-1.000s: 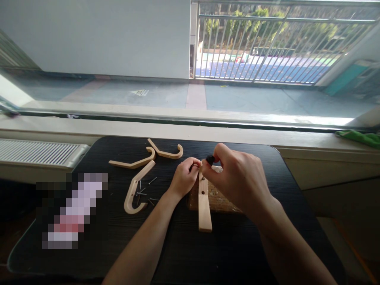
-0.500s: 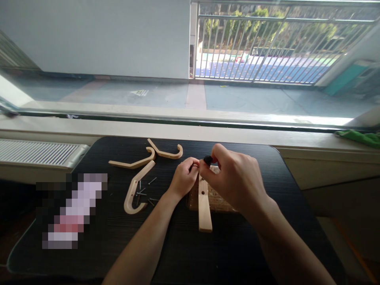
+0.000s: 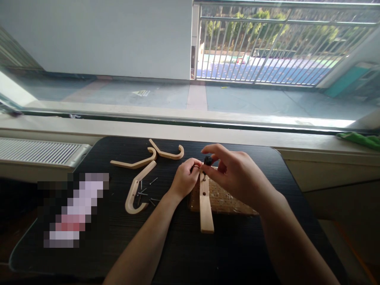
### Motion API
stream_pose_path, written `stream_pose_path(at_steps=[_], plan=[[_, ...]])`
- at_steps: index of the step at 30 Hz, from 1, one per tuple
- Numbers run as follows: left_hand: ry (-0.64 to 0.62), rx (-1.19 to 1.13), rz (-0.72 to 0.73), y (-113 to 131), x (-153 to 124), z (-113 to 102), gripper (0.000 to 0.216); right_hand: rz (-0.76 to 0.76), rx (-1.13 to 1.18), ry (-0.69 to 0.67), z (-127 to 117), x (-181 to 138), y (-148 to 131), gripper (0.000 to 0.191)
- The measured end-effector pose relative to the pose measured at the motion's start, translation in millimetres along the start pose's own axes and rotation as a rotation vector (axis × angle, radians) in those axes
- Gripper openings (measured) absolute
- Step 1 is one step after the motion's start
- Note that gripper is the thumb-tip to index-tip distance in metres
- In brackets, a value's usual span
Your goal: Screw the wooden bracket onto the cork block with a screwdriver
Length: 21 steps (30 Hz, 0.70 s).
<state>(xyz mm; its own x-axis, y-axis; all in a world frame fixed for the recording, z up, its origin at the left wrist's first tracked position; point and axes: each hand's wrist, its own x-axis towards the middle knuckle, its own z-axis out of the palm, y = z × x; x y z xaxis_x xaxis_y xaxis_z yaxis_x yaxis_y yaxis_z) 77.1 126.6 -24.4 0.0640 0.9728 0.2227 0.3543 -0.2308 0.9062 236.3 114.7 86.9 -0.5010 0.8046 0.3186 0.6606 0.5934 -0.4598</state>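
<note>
A pale wooden hook (image 3: 206,213) lies across a brown, tape-wrapped block (image 3: 228,198), its near end sticking out past the block's front edge. My left hand (image 3: 185,177) is closed around the hook's far end, which it mostly hides. Above the hook, my right hand (image 3: 234,168) has its thumb and some fingers at the black handle of a small screwdriver (image 3: 208,160), index finger lifted off. The screwdriver stands upright, with its lower end at the hook's upper hole. A second, dark hole shows below that one.
Left of my hands lie three more wooden hooks (image 3: 130,198) and several loose screws (image 3: 143,194) on the black table (image 3: 178,253). A blurred-out patch (image 3: 74,209) covers something at the left. Beyond are a radiator (image 3: 41,152), a windowsill (image 3: 166,130) and a green cloth (image 3: 359,139).
My right hand's fingers have loosened and the index finger has risen, baring more of the screwdriver and the block. My left hand stays on the hook. The view has shifted slightly.
</note>
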Motion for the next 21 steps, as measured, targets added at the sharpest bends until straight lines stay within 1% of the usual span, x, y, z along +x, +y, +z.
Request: stream_pose_path(at_steps=[3,6,9,15,21], plan=[[0.004,0.01,0.001,-1,0,0,0.015,-0.069,0.014,-0.056,-4,-1,2,0.018],[0.001,0.011,0.002,-2,0,1,0.015,-0.1,0.035,-0.102,-10,-2,4,0.027],[-0.009,0.012,-0.009,-2,0,1,0.016,-0.098,0.059,-0.113,-13,-2,6,0.033],[0.001,0.016,-0.008,-3,0,2,0.016,-0.103,0.185,-0.13,-13,0,12,0.027],[0.006,0.01,-0.012,-2,0,1,0.015,-0.118,0.258,-0.159,-13,2,15,0.026]])
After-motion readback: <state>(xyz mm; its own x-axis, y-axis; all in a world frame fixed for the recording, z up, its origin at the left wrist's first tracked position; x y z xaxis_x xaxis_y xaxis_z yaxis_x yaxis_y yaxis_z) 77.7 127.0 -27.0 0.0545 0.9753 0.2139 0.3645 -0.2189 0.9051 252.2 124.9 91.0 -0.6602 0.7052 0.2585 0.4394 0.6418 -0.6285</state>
